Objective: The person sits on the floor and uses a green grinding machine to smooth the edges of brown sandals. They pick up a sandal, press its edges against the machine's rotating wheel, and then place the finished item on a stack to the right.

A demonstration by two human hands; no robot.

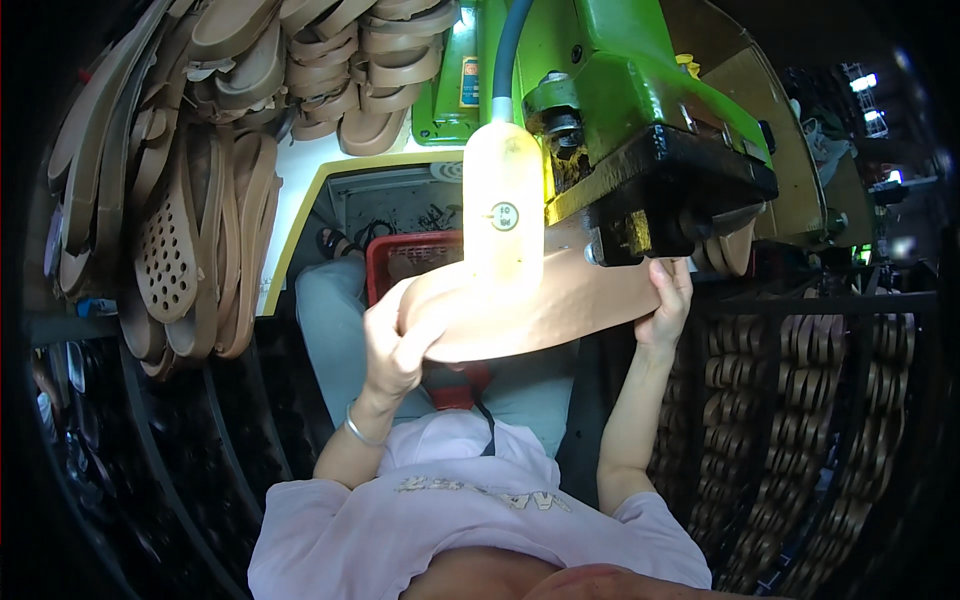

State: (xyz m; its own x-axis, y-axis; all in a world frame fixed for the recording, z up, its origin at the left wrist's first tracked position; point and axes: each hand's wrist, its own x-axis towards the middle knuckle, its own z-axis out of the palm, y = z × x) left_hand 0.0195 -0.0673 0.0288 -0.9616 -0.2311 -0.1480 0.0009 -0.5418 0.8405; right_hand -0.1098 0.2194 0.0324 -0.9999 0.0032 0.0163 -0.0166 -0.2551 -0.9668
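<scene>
A tan foam shoe point(560, 310), its smooth side turned up, spans the space between my two hands. My left hand point(393, 345) is closed round its left end, thumb near the lower edge. At the other end, my right hand point(668, 303) grips it, fingers up beside the machine head. The black lower head of a green machine point(660, 180) hangs right over the shoe's far right edge, and whether they touch cannot be made out. A bright lamp point(503, 200) on a bendable dark neck covers part of the shoe and washes out its surface.
Piles of tan clogs point(165, 235) crowd the table on the left, some overhanging its edge. Under the table opening sits a red basket point(385, 250) by my legs. Racks of brown shoes point(800, 400) stand at right, and a cardboard box point(770, 90) is behind the machine.
</scene>
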